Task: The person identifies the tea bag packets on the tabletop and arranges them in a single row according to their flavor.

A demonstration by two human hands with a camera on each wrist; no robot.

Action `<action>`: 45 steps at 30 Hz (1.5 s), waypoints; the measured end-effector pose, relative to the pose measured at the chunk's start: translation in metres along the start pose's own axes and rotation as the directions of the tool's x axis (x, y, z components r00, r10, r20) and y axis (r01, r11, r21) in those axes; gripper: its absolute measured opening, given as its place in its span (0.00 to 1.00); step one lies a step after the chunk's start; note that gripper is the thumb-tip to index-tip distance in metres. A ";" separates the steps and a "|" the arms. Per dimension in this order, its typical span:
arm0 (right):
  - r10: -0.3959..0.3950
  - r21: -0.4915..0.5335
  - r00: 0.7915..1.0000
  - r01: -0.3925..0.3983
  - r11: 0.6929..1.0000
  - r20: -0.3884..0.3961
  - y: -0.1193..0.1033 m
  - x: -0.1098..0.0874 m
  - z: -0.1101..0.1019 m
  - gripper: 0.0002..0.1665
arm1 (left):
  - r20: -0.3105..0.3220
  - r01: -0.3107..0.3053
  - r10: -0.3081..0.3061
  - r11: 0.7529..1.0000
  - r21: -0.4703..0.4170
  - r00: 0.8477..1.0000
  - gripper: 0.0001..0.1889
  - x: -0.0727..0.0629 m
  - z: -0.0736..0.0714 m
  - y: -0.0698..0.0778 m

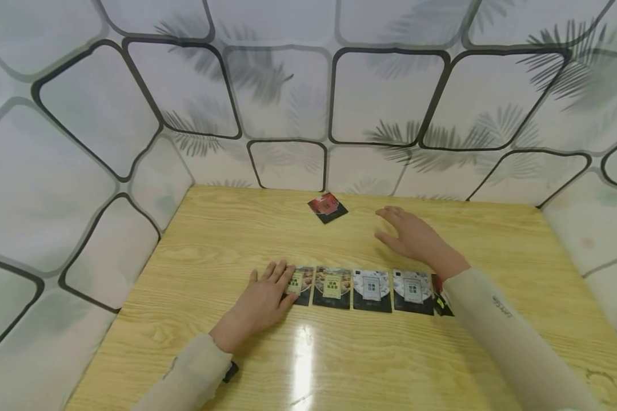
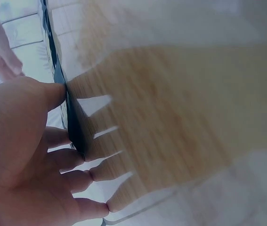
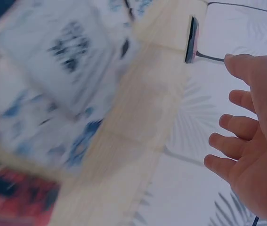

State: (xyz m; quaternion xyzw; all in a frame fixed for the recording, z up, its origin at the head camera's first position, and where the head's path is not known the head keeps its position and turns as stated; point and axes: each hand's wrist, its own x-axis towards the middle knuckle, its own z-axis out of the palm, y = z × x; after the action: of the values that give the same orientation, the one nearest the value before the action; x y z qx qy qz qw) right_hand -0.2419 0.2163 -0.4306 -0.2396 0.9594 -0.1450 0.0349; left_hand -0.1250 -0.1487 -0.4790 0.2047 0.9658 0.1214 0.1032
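Observation:
My left hand [image 1: 261, 301] rests on the leftmost tea packet [image 1: 304, 285] of a row, fingers straight and spread; in the left wrist view its fingers touch the dark packet edge [image 2: 76, 125]. A second packet with a yellow label [image 1: 332, 286] lies beside it, followed by two blue-and-white tea packets, one [image 1: 372, 290] left of the other [image 1: 413, 291]. Over the table behind the row, my right hand [image 1: 416, 240] is held with fingers extended and nothing in it. A red-and-black packet [image 1: 328, 207] lies alone, turned askew, to its left.
At the row's right end a red-and-black packet [image 1: 442, 302] is partly covered by my right sleeve [image 1: 493, 319]. The wooden table [image 1: 226, 228] meets a patterned wall covering [image 1: 288, 114] at the back and sides.

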 end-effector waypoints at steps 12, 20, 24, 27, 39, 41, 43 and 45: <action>-0.025 0.050 0.999 0.024 0.998 0.023 -0.023 0.055 0.013 0.40 | -0.006 0.004 -0.004 1.000 0.015 1.000 0.36 -0.001 -0.002 0.000; -0.014 0.073 0.997 0.008 0.997 0.077 -0.037 0.080 0.033 0.39 | 0.017 -0.003 0.003 1.000 0.004 1.000 0.36 -0.001 -0.003 0.002; -0.020 0.071 0.996 0.014 0.997 0.090 -0.047 0.093 0.038 0.38 | 0.013 0.011 -0.011 1.000 0.012 1.000 0.35 -0.002 -0.002 0.001; -0.023 0.079 0.995 0.015 0.997 0.098 -0.054 0.101 0.040 0.37 | 0.007 0.017 -0.017 1.000 0.018 1.000 0.35 -0.002 -0.002 0.000; -0.058 0.040 0.995 0.055 0.998 0.083 -0.062 0.126 0.052 0.33 | 0.004 0.018 -0.018 1.000 0.017 1.000 0.36 -0.001 -0.003 0.001; -0.052 0.039 0.996 0.050 0.998 0.067 -0.063 0.131 0.054 0.33 | 0.002 0.023 -0.023 0.999 0.028 1.000 0.36 0.000 -0.003 0.000; -0.038 0.032 0.997 0.036 0.999 0.066 -0.063 0.134 0.056 0.34 | 0.006 0.021 -0.022 0.999 0.032 1.000 0.36 0.000 -0.003 0.000; -0.020 0.017 0.996 0.019 1.000 0.085 -0.062 0.136 0.059 0.33 | 0.010 0.015 -0.015 0.999 0.030 1.000 0.36 0.001 -0.002 0.000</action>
State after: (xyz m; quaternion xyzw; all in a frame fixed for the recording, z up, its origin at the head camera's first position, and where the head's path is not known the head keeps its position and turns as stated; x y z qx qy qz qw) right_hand -0.3263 0.0852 -0.4682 -0.2547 0.9533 -0.1429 0.0764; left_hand -0.1262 -0.1489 -0.4771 0.1996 0.9684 0.1053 0.1059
